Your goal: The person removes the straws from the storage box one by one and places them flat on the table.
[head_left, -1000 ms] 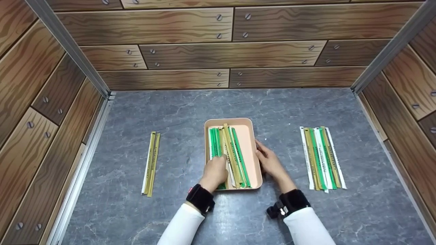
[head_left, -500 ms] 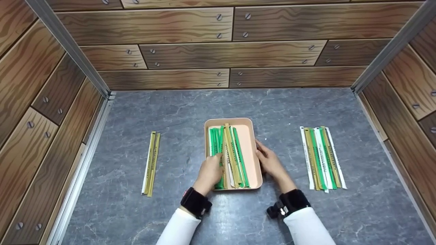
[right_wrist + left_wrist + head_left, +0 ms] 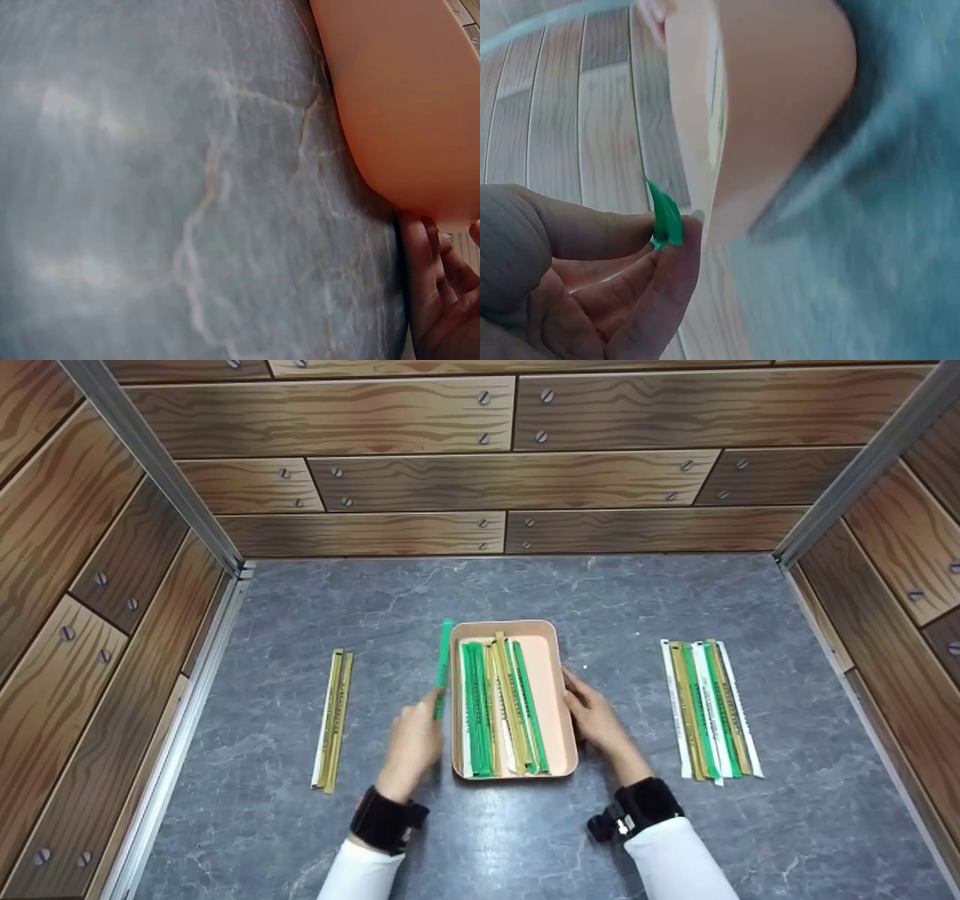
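Fingertips of our left hand [image 3: 414, 742] pinch a green strip [image 3: 443, 664] lifted beside the tray [image 3: 559, 712], which our right hand [image 3: 596, 718] steadies with relaxed fingers, centre frame.

The left wrist view is blurred and shows only the pinched end of the green strip [image 3: 665, 219]. The right wrist view's edge cuts off the right hand [image 3: 442, 300] and most of the tray [image 3: 405, 105]. Printing on the strips is too small to read.

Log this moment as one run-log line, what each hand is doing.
left hand: pinches green strip, lifted left of tray | right hand: rests against peach tray right wall | tray: on grey tabletop, holds green and gold strips
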The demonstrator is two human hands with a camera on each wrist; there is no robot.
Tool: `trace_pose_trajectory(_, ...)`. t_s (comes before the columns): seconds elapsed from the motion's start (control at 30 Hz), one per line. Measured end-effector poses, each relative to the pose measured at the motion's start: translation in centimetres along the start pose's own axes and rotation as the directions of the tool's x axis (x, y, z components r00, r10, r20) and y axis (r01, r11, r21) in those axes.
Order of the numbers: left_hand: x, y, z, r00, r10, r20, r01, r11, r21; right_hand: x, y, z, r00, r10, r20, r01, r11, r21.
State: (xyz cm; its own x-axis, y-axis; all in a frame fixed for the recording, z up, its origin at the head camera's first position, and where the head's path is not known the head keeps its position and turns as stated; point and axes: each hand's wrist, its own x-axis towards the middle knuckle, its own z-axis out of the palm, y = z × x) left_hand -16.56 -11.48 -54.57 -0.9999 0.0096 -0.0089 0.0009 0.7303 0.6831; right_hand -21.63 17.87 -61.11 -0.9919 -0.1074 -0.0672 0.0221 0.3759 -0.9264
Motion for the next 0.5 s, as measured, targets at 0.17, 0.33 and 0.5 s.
trace_pose_trajectory(0.17,-0.2,-2.7,-2.5,0.995,-0.018,-0.101,0.024,0.998,0.057,0.1,0.0,0.0,1.0,0.011,0.006,-0.011,1.0,0.02)
trace_pose_trajectory(0.33,-0.6,-6.2,-5.1,0.979,-0.15,-0.135,0.164,0.981,0.107,0.0,-0.2,0.0,1.0,0.017,0.007,-0.017,1.0,-0.015)
trace_pose_trajectory(0.5,-0.9,-9.1,-7.5,0.939,-0.315,-0.141,0.333,0.933,0.136,0.0,-0.2,-0.1,1.0,-0.001,-0.001,0.0,0.999,-0.039)
